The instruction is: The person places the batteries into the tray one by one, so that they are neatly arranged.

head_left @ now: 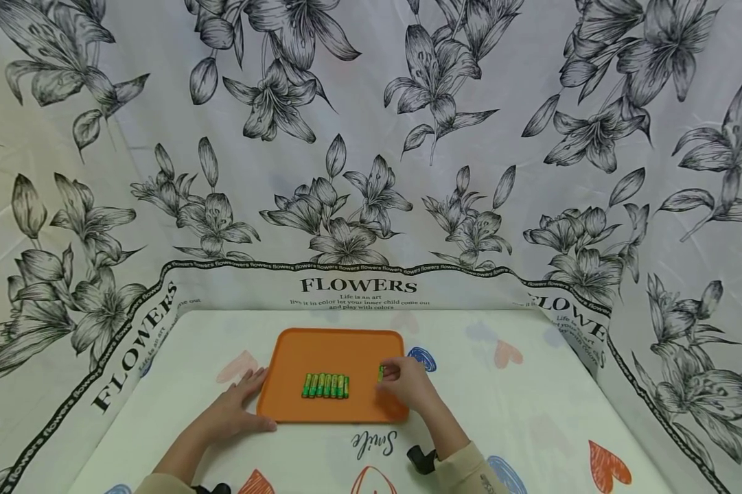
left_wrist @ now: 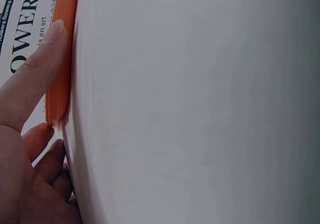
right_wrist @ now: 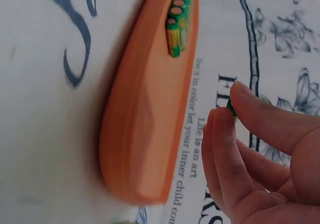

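An orange tray [head_left: 321,410] lies on the table. A row of several green and yellow batteries [head_left: 325,385] stands side by side near the middle of it. My right hand [head_left: 408,383] pinches one more battery [head_left: 381,373] between thumb and fingertips above the tray's right side; in the right wrist view only a small green bit of that battery [right_wrist: 231,107] shows. At the tray's front left corner, my left hand [head_left: 231,410] rests with spread fingers. Its straight thumb [left_wrist: 50,46] touches the tray's orange side [left_wrist: 60,91] in the left wrist view.
A white cloth [head_left: 550,412] printed with hearts and the word Smile covers the table. Behind and at both sides hangs a white curtain [head_left: 371,158] with black flower drawings. A black wrist device [head_left: 421,460] sits at the right sleeve.
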### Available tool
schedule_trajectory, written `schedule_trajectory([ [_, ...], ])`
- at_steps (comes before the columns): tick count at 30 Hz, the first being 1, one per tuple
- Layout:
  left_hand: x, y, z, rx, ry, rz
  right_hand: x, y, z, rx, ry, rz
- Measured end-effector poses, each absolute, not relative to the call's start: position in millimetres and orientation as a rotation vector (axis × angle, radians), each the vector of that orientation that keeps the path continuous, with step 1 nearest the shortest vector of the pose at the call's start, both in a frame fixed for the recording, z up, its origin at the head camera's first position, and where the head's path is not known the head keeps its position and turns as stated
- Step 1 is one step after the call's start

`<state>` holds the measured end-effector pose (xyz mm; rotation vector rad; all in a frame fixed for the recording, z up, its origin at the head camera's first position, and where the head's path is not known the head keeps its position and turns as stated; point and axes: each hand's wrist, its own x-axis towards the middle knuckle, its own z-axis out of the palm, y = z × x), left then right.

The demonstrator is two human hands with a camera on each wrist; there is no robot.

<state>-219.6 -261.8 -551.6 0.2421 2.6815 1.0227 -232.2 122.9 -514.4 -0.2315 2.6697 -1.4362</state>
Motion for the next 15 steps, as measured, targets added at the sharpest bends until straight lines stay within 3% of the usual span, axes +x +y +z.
schedule_trajectory([
  [15,-220,-264,-553,0.263,2.689,1.018,-240,73,-535,-0.256,2.674,-1.333],
])
